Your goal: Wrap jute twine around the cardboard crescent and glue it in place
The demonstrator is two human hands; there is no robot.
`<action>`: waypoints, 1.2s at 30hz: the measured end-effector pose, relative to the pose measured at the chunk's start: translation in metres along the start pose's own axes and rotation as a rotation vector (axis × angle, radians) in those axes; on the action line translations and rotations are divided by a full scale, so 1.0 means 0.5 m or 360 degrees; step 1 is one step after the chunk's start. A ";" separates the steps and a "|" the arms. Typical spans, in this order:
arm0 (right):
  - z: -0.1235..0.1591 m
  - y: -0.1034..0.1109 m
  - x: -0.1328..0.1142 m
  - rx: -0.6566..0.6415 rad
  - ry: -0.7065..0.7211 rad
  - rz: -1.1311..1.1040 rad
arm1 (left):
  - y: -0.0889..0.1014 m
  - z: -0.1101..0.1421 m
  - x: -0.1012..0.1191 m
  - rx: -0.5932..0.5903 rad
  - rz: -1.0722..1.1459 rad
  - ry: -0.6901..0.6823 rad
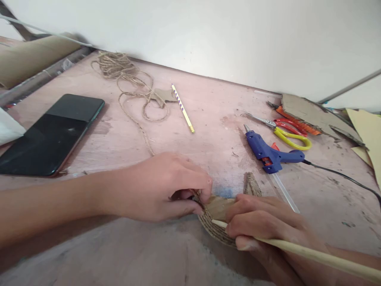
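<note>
A curved cardboard piece covered in rows of jute twine lies low in the middle of the view. At its left end, my left hand pinches the twine between thumb and fingers; the exact grip is partly hidden. My right hand is closed around a pale pointed wooden stick, whose tip touches or hovers just over the twine rows. Its fingers also rest on the cardboard piece. From my left hand a strand of twine runs back to a loose twine bundle at the far left.
A blue hot glue gun with its cord lies at right, near scissors with red and yellow handles. Cardboard scraps sit behind them. A pencil lies mid-table; a phone and a cardboard tube are at left.
</note>
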State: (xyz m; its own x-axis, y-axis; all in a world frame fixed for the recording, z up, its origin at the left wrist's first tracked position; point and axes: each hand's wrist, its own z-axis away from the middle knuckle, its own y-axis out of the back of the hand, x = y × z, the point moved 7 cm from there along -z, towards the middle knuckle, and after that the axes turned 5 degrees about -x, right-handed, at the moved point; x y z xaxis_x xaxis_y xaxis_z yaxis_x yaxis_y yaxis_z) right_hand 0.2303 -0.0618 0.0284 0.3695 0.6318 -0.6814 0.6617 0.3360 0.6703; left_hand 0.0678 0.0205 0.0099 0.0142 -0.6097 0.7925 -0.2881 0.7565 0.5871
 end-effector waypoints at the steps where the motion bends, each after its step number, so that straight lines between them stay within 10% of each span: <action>1: 0.002 0.001 0.000 0.0005 -0.0007 -0.0002 | 0.000 0.000 0.000 -0.0002 0.0007 -0.0004; 36: 0.003 -0.004 -0.004 -0.0047 0.0024 0.0099 | 0.002 -0.001 0.010 -0.0041 0.0051 -0.0035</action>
State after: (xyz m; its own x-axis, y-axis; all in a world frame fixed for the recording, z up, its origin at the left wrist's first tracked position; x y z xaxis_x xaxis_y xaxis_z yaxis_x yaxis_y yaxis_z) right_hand 0.2291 -0.0648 0.0282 0.3992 0.6623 -0.6341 0.6182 0.3163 0.7196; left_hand 0.0682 0.0183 0.0145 -0.0161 -0.5899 0.8073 -0.2633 0.7814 0.5658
